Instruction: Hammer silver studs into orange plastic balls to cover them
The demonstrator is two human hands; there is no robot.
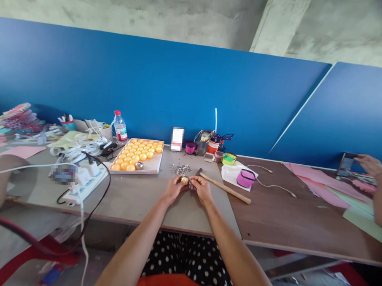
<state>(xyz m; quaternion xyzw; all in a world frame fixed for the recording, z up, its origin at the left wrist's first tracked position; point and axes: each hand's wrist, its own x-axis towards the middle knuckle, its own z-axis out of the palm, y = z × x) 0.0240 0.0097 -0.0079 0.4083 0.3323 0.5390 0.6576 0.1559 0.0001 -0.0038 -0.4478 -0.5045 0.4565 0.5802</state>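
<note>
both hands, left hand (174,188) and right hand (201,187), pinch a small yellow ball (185,180) between their fingertips, hammer (223,187) just right.

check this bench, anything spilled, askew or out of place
Small metal bits lie scattered loose on the table beyond the left hand. In the tray of orange balls, one near-row slot holds a silvery piece instead. The hammer lies diagonally beside the right hand; both hands pinch a small orange piece.
</note>
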